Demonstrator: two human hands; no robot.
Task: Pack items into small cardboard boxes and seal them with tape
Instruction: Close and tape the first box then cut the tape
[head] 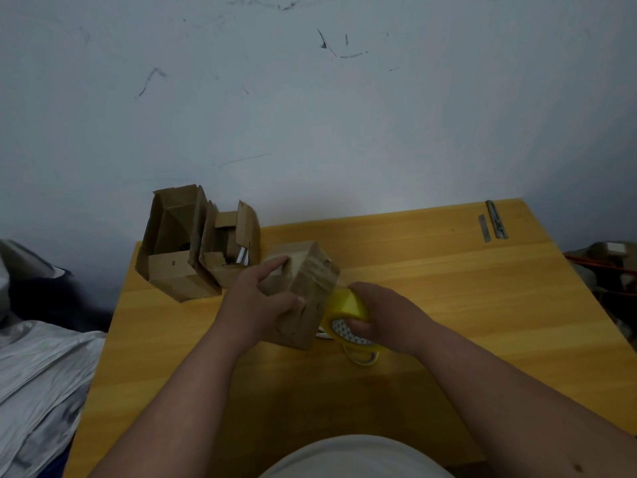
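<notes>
A plain, makeshift packing corner, more a back room or storeroom than an office: a yellow wood-grain surface (pixel 431 288) pushed against a scuffed, pencil-marked pale wall (pixel 310 98), opened cardboard boxes (pixel 179 250) at its far left, crumpled grey plastic sheeting (pixel 38 374) heaped at left, metal strips (pixel 494 220) lying far right.

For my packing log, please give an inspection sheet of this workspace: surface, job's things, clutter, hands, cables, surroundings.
Surface: yellow wooden table.
Job's things: closed brown cardboard box, clear tape across it; yellow tape roll beside it; two open cardboard boxes at the table's far left corner.
Clutter: two grey metal strips at the far right corner.
Hands: left hand grips the closed box; right hand holds the roll.
Cables: orange cord, right edge.
Surroundings: scuffed pale wall; grey plastic sheeting at left.
</notes>
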